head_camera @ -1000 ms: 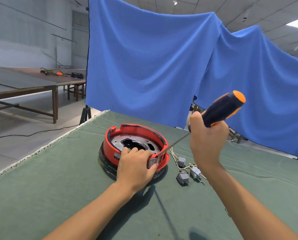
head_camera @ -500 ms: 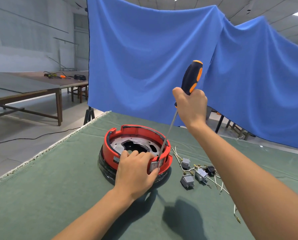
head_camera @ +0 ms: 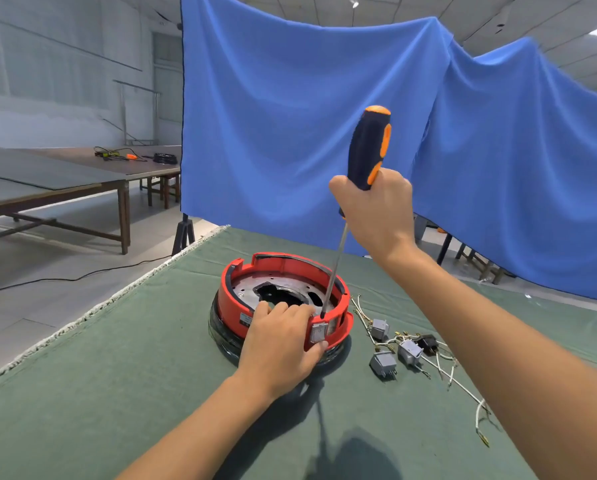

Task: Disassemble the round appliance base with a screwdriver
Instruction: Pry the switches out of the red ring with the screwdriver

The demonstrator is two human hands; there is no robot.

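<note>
**Both hands engaged: one steadies the base, one drives the tool**

Right hand [head_camera: 376, 209] wraps its fingers tight around the lower handle of the screwdriver [head_camera: 368, 150], black with orange inserts, held nearly upright. Thin shaft runs down and slightly left; tip meets the near inner rim of the round appliance base [head_camera: 283, 296], just beside a grey switch [head_camera: 318, 333] set in the red wall. Left hand [head_camera: 283, 344] grips the near rim, fingers curled over the top edge, thumb against the outer wall below the switch. Base sits on the green cloth-covered table [head_camera: 117, 375], red ring over a black bottom, metal plate inside. Loose grey switches with wires [head_camera: 407, 351] lie just right of it. Blue backdrop [head_camera: 290, 133] hangs behind.
</note>
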